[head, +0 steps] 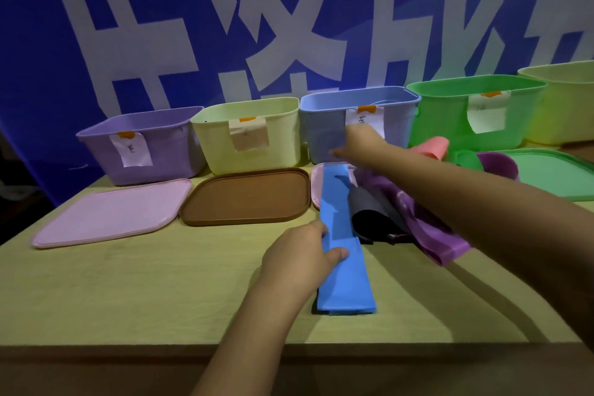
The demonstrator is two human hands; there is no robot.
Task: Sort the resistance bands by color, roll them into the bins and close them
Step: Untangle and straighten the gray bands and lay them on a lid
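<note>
- We are pressing our left hand [300, 252] onto the near half of one blue band [342, 254], fingers fairly straight, thumb lying flat on it.
- The blue band is lying stretched lengthwise on the table [128, 299], its far end reaching the blue bin [356, 125].
- We are reaching our right hand [358, 143] to that far end; it is blurred, so we cannot tell its grip.
- Beside the band, one black band [369, 215] and one purple band [427, 225] are lying in a heap.
- We are counting five open bins: purple bin [141, 151], pale yellow bin [250, 138], blue, green bin [450, 116], yellow bin [565, 106].
- Three lids are showing fully: pink lid [109, 212], brown lid [247, 196], green lid [553, 170].
</note>
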